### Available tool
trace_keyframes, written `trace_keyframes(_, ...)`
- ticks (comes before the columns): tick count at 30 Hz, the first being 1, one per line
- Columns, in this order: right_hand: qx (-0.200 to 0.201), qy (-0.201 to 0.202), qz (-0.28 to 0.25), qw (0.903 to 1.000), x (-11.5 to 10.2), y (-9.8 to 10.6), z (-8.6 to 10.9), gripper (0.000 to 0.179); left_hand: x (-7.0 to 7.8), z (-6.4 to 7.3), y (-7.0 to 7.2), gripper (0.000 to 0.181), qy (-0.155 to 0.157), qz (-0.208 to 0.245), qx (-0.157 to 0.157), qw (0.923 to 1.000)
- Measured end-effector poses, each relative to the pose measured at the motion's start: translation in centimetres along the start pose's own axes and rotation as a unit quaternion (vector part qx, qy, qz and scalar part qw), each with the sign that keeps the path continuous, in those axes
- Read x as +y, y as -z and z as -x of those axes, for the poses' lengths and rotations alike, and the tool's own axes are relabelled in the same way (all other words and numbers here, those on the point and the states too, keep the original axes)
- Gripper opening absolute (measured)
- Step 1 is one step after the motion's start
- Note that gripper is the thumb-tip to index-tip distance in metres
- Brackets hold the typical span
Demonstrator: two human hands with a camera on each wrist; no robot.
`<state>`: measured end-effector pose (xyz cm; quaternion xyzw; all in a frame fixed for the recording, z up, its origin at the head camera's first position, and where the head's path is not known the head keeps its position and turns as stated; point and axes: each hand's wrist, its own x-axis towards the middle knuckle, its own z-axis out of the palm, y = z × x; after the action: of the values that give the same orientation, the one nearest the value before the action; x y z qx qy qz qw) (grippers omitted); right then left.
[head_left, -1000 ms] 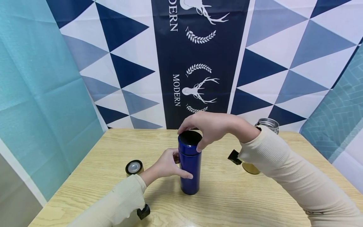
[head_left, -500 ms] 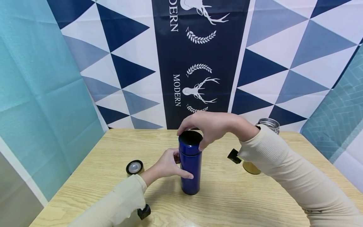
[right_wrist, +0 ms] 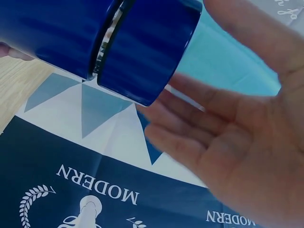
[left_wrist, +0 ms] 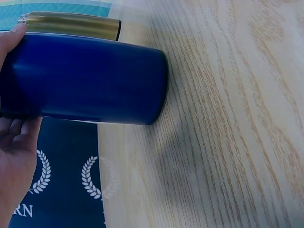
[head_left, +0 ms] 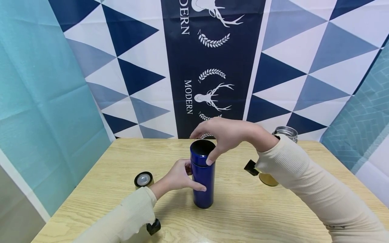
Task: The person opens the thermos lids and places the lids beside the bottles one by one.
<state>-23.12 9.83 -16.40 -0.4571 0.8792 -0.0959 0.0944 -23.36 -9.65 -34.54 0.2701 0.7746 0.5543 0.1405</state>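
Note:
A dark blue vacuum flask stands upright on the wooden table in the head view. My left hand grips its body from the left, thumb across the front and fingers behind. Its lid has a glossy black top. In the right wrist view a narrow gap with a strip of bright metal shows between lid and body. Over the lid my right hand arches with its fingers loosely spread, thumb at the near side of the rim and the other fingers raised off the far side.
A gold bottle with an uncapped steel mouth stands at the right, partly behind the right sleeve. At the left lies a black-rimmed round piece with a pale centre, partly behind the left arm. A patterned cloth hangs behind the table.
My right hand's fingers have loosened and lifted off the lid's far side, and the thumb has shifted slightly left. The left hand keeps its grip on the flask.

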Motion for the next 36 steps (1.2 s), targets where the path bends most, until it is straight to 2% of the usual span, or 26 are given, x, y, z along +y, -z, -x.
trace_keyframes(5, 0.025, -0.047, 0.007, 0.9986, -0.2, -0.1, 0.2, 0.069, 0.0, -0.1, -0.1, 0.057, -0.001, -0.004, 0.008, 1.0000)
trace_keyframes(11, 0.023, -0.098, 0.011, 0.9949, -0.8, -0.5, 0.2, 0.067, 0.0, 0.0, -0.1, 0.056, 0.002, -0.004, 0.011, 0.9999)
trace_keyframes(23, 0.030, -0.095, 0.011, 0.9949, -1.7, -0.9, 0.1, 0.049, 0.0, 0.0, -0.1, 0.056, 0.003, 0.001, 0.006, 1.0000)
trace_keyframes(36, 0.025, -0.070, -0.002, 0.9972, -1.4, -0.5, 0.1, 0.047, -0.2, -0.1, 0.0, 0.059, -0.005, 0.010, -0.003, 0.9999)
